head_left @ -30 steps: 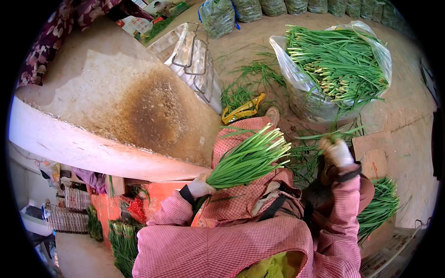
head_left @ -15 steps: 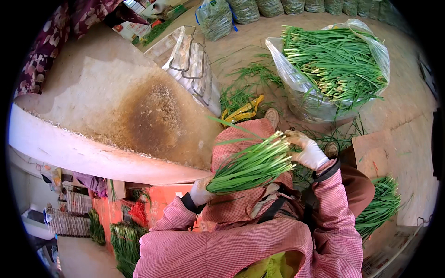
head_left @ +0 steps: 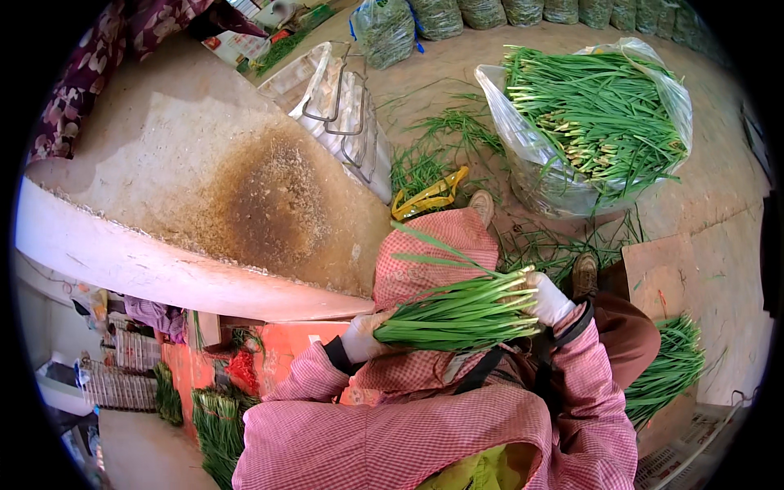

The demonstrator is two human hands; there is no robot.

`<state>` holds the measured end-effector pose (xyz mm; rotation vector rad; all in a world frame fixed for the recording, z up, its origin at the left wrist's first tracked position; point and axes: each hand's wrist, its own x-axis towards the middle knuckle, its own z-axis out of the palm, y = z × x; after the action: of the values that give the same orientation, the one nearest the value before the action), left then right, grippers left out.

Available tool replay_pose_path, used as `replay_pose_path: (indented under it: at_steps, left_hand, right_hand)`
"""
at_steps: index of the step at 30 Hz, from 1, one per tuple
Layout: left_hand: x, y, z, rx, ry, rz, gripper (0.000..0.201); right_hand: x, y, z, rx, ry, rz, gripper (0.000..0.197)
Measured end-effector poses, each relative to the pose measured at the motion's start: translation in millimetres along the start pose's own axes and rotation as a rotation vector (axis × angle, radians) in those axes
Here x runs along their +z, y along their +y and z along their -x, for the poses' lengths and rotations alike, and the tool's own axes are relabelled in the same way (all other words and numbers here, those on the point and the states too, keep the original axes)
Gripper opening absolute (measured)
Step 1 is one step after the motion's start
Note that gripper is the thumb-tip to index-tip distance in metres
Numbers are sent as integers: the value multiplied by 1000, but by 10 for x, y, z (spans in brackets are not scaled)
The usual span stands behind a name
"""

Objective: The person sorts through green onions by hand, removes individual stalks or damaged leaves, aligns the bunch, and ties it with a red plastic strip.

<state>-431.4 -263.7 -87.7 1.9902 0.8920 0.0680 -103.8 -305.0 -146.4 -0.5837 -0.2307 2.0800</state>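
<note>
The left grip (head_left: 363,337) is closed around the leafy end of a bunch of garlic chives (head_left: 457,314), held level above the lap (head_left: 433,245). Its pale stem ends are touched by the right grip (head_left: 549,299), whose closure cannot be told. Farther right, more chives (head_left: 596,114) are heaped in a clear plastic bag (head_left: 535,180); another pile (head_left: 665,359) is laid beside the right knee (head_left: 633,343).
</note>
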Motion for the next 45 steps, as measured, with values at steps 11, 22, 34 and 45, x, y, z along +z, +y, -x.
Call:
replay_pose_path:
  at_steps: [11,22,34,45]
  left_hand:
    - [-19,-51,29,-149,45,426,47]
    - [-57,151,142,-9,108,-61,54]
    - [107,-308,49,157,422,-363,57]
    - [-97,304,-12,196,476,-759,54]
  right_hand:
    - [78,-391,516,-1085,666,1637,82]
    - [206,-537,189,-828,739,457,27]
    - [273,-116,388,-456,158,1030,25]
    - [473,208,201,-222,397,783,19]
